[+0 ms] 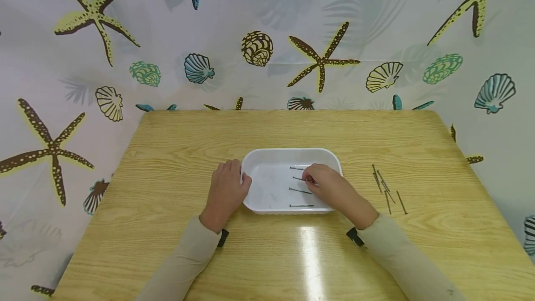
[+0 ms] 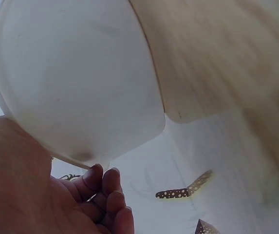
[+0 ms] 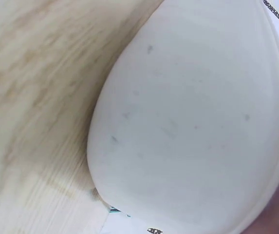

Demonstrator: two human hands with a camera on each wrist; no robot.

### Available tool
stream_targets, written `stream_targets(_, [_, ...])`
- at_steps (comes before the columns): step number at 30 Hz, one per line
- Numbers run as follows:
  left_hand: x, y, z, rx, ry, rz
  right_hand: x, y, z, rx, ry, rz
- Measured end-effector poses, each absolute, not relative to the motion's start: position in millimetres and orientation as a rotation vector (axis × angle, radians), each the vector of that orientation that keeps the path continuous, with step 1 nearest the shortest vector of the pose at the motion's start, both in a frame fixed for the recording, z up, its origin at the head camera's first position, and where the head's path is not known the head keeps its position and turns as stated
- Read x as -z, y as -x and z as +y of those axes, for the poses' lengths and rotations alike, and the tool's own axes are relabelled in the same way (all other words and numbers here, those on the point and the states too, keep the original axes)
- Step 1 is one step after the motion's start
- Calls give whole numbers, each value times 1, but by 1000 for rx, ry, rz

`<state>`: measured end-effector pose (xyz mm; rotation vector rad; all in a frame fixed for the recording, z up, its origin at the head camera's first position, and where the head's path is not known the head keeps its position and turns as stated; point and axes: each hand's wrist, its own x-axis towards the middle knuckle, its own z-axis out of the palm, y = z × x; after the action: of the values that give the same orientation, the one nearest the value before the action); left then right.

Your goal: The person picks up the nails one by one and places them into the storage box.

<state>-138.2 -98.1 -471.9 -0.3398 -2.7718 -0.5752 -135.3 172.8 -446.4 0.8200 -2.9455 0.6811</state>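
A white rectangular tray (image 1: 271, 199) with rounded corners sits on the table. My left hand (image 1: 227, 187) grips its left rim, the thumb at the edge and the fingers outside the wall. In the left wrist view those fingers (image 2: 112, 187) curl beside the tray's outer wall (image 2: 81, 83). My right hand (image 1: 330, 187) reaches over the tray's right side and pinches the end of a nail (image 1: 298, 179). Other nails lie roughly parallel inside, one nail (image 1: 301, 206) nearest the front wall. The right wrist view shows mostly the tray's outer wall (image 3: 188, 117); the right fingertips are hidden there.
Several loose nails (image 1: 385, 187) lie in a scattered group on the wooden table (image 1: 167, 152), right of the tray and beyond the right forearm. A cloth (image 1: 267, 13) printed with starfish and shells hangs behind and beside the table.
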Motion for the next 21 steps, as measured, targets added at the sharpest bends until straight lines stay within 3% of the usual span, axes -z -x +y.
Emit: stream_targets(21, [470, 137, -99, 575, 345, -2787, 458, 144, 162, -554, -799, -3101])
